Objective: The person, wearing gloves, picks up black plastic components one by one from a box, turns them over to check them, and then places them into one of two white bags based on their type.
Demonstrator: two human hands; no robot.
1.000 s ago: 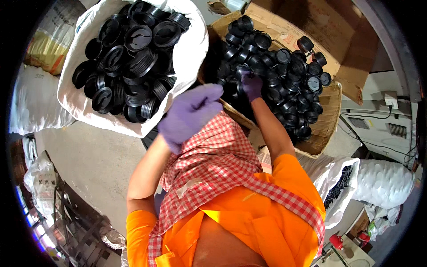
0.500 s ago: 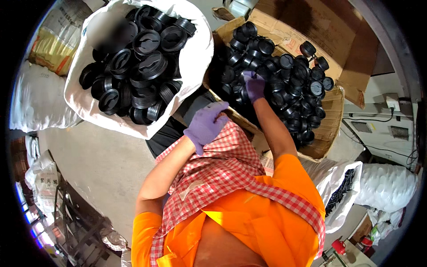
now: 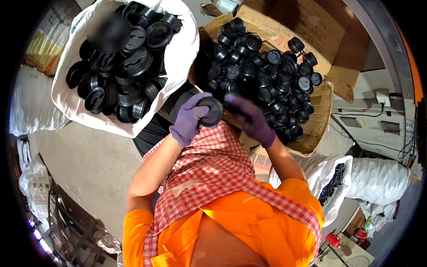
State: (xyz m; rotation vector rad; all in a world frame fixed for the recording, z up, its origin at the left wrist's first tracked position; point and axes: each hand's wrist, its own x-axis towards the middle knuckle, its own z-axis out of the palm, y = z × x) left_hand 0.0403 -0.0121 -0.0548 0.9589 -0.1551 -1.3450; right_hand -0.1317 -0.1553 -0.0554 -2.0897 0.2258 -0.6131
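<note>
My left hand (image 3: 187, 119), in a purple glove, grips a round black plastic cap (image 3: 211, 111) over my lap, its flat face showing. To its right is my right hand (image 3: 251, 119), also gloved, at the near edge of the box; its fingers are smeared by motion and I cannot tell what, if anything, is in them. The cardboard box (image 3: 321, 119) beyond it holds a heap of small black round plastic parts (image 3: 271, 75). On the left stands a white woven sack (image 3: 183, 49) with black ribbed caps (image 3: 129, 73) stacked loosely inside.
At the right sits a white bag (image 3: 331, 213) of thin dark pieces, beside a full white sack (image 3: 378, 180). Other filled sacks (image 3: 38, 100) stand at the far left. A pale machine cabinet (image 3: 378, 129) with a cable is behind the box. Metal framework (image 3: 66, 222) occupies the lower left.
My right hand has come out of the box heap toward my lap. My left hand, empty before, now holds a black cap. The whole view has shifted slightly.
</note>
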